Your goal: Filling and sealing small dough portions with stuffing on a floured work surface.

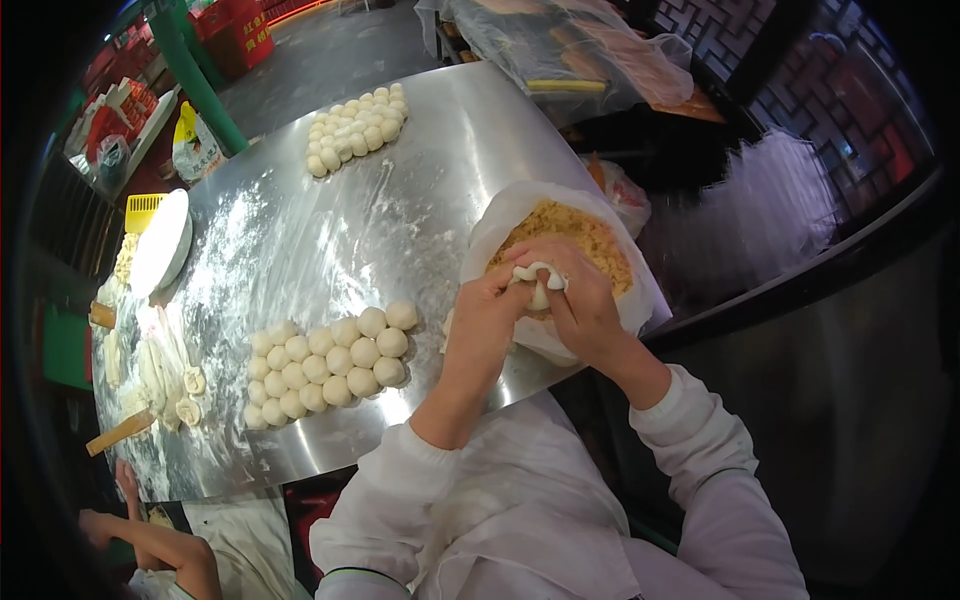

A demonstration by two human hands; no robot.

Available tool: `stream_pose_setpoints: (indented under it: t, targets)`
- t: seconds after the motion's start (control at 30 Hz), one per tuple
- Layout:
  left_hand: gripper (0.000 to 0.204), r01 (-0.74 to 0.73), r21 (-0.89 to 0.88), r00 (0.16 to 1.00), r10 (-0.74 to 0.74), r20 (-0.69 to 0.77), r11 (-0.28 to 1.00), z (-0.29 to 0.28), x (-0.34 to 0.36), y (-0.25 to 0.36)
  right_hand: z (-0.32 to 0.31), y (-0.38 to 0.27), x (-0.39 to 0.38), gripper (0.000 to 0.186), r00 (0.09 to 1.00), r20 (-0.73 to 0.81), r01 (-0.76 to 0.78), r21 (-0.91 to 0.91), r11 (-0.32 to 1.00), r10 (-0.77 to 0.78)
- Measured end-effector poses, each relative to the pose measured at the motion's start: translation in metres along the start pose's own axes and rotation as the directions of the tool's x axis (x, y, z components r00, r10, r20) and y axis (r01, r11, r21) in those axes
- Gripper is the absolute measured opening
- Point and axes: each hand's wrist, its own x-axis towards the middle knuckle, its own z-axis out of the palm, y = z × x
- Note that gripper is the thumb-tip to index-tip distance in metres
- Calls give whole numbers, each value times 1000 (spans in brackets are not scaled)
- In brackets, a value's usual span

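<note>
Between my two hands is a white dough wrapper [540,272], its rim bunched and folded. My left hand [492,302] grips its left side, and the fingers of my right hand [585,300] pinch it from the right. Both hands are over a bowl lined with a white plastic bag [492,225], full of crumbly yellow-brown filling [570,232]. Whether filling sits inside the wrapper is hidden by my fingers. Left of my forearm, round dough balls [338,358] lie in tight rows on the floury metal table [440,190].
Another cluster of dough balls [358,128] sits at the far side. To the left are a white basin [166,243], a wooden-handled tool [120,432] and dough strips [155,370]. A co-worker's arm [165,545] shows lower left. Plastic-covered trays [570,50] stand beyond the table.
</note>
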Motion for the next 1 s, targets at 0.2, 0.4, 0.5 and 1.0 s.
stream_pose_setpoints:
  t: [0.2,0.4,0.5,1.0]
  targets:
    - [24,69,-113,996,-74,-47,991,-14,2,-3,12,-15,3,31,998,42,-34,-150,988,41]
    - [36,76,-336,995,-50,88,939,2,-7,3,2,12,-9,35,953,195,-189,-210,959,230]
    - [46,119,-271,986,-81,145,955,2,-5,4,-1,15,-9,30,957,165,-190,-263,946,238]
    - [71,-226,-38,957,214,-196,973,-6,-3,15,30,-38,7,33,961,53,-276,114,954,272]
